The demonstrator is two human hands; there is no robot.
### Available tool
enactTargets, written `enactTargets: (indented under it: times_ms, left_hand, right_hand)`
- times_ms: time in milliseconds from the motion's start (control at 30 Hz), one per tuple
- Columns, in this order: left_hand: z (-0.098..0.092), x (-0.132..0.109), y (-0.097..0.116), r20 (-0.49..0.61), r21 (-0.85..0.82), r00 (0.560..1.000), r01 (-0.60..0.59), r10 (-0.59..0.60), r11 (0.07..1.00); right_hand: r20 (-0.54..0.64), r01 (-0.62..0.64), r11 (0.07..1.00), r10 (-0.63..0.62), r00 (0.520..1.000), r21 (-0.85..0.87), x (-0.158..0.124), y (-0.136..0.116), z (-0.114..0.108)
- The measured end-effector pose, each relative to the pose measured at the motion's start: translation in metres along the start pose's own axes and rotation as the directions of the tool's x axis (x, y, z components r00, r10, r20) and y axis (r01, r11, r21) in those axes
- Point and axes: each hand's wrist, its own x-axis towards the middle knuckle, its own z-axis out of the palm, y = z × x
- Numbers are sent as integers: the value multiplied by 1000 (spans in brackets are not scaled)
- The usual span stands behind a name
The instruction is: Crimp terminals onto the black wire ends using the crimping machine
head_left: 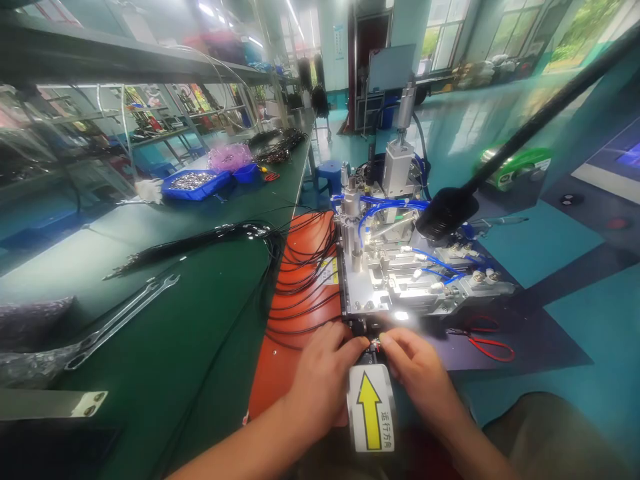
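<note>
My left hand (327, 363) and my right hand (417, 367) meet at the near edge of the pneumatic machine (410, 280). Between the thumb and fingertips of the right one is a small shiny part (375, 345), too small to name. The left fingers are pinched together beside it, and what they grip is hidden. Just below lies a white label plate (371, 408) with a yellow arrow. Thin black cables (300, 293) run over the orange-red panel (300, 243) left of the machine, some ending near my left hand.
Red-handled pliers (493, 347) lie at right. On the green bench are wrenches (125, 320), a cable bundle (195, 240), and a blue tray (195, 185) of small metal parts. A black lamp arm (520, 147) slants over the machine; a blue stool (329, 175) stands behind.
</note>
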Motion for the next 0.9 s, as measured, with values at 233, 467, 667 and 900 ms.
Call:
enactTargets:
  times_ms: [233, 467, 667, 900]
  left_hand:
    - [2, 0, -1, 5, 9, 1000, 3, -3, 1000]
    - [2, 0, -2, -8, 9, 1000, -4, 4, 1000]
    - [3, -2, -1, -12, 19, 1000, 0, 0, 1000]
    - [1, -1, 1, -20, 23, 1000, -3, 3, 1000]
  right_hand:
    - [-15, -21, 1000, 21, 1000, 16, 1, 3, 1]
    - [-13, -6, 999, 6, 1000, 34, 0, 3, 1]
    - [-17, -13, 1000, 14, 1000, 18, 1, 3, 2]
    - [-17, -22, 1000, 23, 1000, 8, 2, 5, 2]
